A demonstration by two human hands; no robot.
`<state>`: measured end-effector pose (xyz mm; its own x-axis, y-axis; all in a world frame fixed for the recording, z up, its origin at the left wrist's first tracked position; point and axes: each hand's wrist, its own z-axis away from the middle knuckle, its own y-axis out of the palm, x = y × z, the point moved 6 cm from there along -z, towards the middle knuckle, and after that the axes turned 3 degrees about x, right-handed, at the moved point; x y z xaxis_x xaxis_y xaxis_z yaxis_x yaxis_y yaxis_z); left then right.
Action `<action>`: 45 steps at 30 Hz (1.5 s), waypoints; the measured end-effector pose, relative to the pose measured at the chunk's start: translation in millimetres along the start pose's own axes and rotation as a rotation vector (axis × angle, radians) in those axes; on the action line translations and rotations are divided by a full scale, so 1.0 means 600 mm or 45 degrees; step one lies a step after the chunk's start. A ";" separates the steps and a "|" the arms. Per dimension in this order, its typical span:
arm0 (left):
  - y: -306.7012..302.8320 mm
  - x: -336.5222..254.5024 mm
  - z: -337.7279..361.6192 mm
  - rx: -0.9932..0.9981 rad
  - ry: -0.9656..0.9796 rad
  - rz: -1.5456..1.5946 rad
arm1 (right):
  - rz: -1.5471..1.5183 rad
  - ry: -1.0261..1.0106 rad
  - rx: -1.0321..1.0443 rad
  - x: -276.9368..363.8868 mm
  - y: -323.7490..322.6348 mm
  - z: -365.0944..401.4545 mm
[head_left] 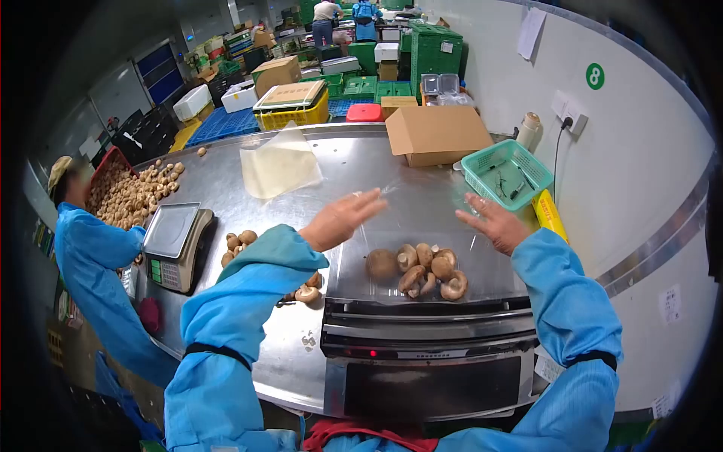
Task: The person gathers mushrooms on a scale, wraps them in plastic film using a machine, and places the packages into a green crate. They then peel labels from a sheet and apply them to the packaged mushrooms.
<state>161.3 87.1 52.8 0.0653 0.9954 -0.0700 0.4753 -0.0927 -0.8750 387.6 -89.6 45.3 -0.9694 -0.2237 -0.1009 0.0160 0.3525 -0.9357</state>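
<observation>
My left hand [343,219] is stretched out flat, its fingers pointing right, above the back left of the film wrapping machine [429,328]. My right hand [495,224] hovers at the machine's back right with thumb and fingers apart. Clear plastic film [482,264] spreads over the machine top, and shiny folds of it show near both sets of fingertips. Several brown shiitake mushrooms [420,267] lie grouped in front of and between my hands, some with pale undersides up. More mushrooms [306,292] sit partly hidden under my left forearm.
A digital scale [175,248] stands at left, beside a co-worker [98,264] and a heap of mushrooms [135,192]. Behind are a translucent sheet [280,166], a cardboard box [440,134] and a green basket [506,175]. A yellow packet [550,215] lies by the wall [625,151].
</observation>
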 end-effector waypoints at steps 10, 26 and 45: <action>0.142 -0.002 0.058 0.449 -0.169 0.164 | -0.117 0.168 0.312 0.027 0.135 0.041; 0.131 -0.309 0.291 0.437 -1.975 2.492 | -2.580 1.587 0.399 0.289 0.055 0.269; 0.148 -0.350 0.418 -0.298 -1.659 1.753 | -1.582 1.720 -0.493 0.403 0.101 0.364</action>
<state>-30.1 -124.3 -130.5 -0.1058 -0.3722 -0.9221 0.7759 -0.6109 0.1576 207.7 -320.8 -109.8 0.0996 0.2266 0.9689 -0.6189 0.7765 -0.1180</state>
